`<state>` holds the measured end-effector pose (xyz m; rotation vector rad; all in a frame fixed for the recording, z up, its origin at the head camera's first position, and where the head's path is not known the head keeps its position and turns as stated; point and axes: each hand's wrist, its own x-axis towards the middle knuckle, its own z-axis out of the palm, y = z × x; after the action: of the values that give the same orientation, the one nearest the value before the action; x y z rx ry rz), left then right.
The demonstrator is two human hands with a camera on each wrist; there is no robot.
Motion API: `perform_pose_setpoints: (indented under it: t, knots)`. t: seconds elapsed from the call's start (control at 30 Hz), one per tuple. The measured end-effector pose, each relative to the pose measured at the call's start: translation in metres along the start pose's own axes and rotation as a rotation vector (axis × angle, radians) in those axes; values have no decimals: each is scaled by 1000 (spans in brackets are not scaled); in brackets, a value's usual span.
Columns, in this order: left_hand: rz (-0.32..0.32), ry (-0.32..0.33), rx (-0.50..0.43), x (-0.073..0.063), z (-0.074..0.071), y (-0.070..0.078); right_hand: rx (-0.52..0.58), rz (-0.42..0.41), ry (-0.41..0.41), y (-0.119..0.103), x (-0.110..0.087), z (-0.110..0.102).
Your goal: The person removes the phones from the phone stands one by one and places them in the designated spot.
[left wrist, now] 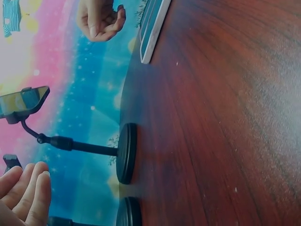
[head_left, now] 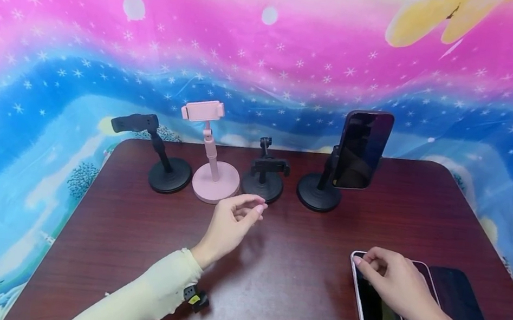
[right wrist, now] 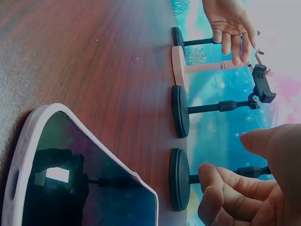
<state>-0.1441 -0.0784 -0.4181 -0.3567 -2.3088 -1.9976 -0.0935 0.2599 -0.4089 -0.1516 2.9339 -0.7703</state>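
My left hand (head_left: 230,230) hovers in front of the stands with loosely bent fingers and holds nothing. Behind it are a pink phone stand (head_left: 216,181) and a black phone stand (head_left: 262,185) with a vacant, lowered clamp. My right hand (head_left: 399,284), its fingers loosely curled around nothing, is above a phone in a pale pink case (head_left: 384,314). The right wrist view shows a gap between those fingers and the pale pink phone (right wrist: 103,174). Another black stand (head_left: 319,193) holds a dark phone (head_left: 364,150) upright.
At the far left stands a black phone stand (head_left: 169,175) with its clamp vacant. Beside the pink-cased phone lie another phone (head_left: 424,271), partly covered by my right hand, and a dark phone (head_left: 463,298). A printed cloth (head_left: 275,64) hangs behind the brown table (head_left: 286,295).
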Motion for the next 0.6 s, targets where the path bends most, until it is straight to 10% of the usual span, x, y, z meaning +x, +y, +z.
perform_pose_setpoints:
  t: [0.6]
  knots:
    - [22,-38,5,-1,20,4,58,-31,31,11,4,0]
